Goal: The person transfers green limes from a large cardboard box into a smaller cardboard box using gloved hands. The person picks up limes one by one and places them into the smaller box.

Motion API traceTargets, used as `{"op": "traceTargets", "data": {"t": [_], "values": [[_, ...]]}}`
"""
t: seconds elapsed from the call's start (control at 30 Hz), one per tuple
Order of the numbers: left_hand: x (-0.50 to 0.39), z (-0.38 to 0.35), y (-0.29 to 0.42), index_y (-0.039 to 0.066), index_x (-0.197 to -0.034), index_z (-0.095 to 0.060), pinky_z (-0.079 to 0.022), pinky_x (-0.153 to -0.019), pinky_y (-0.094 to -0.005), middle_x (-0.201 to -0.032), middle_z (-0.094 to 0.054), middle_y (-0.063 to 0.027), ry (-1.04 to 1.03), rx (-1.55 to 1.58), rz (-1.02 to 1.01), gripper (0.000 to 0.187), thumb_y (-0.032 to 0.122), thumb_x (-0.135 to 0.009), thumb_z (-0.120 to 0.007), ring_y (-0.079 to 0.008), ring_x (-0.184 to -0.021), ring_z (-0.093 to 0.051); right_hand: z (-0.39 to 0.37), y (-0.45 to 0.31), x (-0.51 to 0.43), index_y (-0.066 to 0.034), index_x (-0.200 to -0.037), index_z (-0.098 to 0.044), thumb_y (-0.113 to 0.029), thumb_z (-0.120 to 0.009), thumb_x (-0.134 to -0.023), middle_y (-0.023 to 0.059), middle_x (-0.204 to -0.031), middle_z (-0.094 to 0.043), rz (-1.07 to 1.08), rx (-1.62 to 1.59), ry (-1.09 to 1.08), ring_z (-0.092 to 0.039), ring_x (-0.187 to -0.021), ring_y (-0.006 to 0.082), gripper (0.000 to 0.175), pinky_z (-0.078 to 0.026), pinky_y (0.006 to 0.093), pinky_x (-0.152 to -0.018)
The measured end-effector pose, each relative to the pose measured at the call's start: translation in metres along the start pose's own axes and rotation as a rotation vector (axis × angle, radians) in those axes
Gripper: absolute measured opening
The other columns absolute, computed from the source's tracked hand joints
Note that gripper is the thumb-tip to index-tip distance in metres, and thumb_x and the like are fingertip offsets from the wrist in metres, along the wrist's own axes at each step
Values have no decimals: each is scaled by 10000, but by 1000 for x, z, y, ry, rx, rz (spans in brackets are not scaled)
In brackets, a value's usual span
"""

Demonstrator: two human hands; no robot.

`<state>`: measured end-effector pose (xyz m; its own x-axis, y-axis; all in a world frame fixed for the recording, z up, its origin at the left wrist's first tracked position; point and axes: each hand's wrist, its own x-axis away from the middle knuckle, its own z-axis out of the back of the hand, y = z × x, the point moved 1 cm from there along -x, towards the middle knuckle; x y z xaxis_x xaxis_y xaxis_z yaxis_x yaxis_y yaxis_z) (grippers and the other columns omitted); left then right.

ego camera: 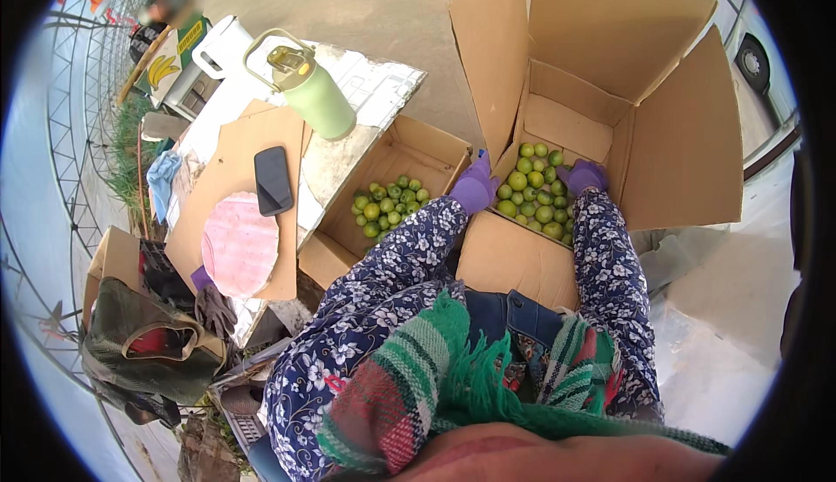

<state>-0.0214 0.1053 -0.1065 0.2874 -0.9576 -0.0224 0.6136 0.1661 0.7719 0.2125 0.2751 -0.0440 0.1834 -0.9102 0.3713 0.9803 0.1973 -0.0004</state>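
Both hands wear purple gloves. My left hand (475, 185) is at the left rim of a tall open cardboard box (686, 136), between it and a lower cardboard box (418, 142); a small blue bit shows at its fingertips, and whether it grips anything is unclear. My right hand (583, 176) is inside the tall box at the right edge of a layer of green limes (535, 188); its fingers are partly hidden, so a hold on a lime cannot be told. More green limes (385, 208) lie in the lower box, partly behind my left sleeve.
On the white table (398, 83) at the left stand a green bottle (320, 100) and a white mug (222, 44); a phone (273, 181) lies on cardboard beside a pink round piece (240, 243). A dark bag (153, 351) is at lower left. A person (160, 18) is far off.
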Motion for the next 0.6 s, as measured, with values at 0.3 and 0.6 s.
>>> {"op": "traceTargets", "data": {"t": [0.3, 0.6], "values": [[19, 33, 32, 29, -1495, -443, -481, -1096, -481, -1360, -626, -295, 13, -19, 64, 646, 178, -925, -709, -446, -1302, -587, 1, -13, 19, -175, -1401, -669, -710, -591, -881, 113, -1501, -585, 23, 47, -38, -525, -1397, 277, 750, -472, 489, -1076], [49, 51, 65, 63, -1433, -531, -511, -1001, -488, -1248, -648, -254, 226, -176, 4, 562, 251, -940, -725, -438, -1175, -624, -18, 0, 78, 31, -1228, -731, -551, -801, -865, 163, -1101, -771, 455, -1087, -20, -714, -1018, 250, 690, -539, 347, -957]]}}
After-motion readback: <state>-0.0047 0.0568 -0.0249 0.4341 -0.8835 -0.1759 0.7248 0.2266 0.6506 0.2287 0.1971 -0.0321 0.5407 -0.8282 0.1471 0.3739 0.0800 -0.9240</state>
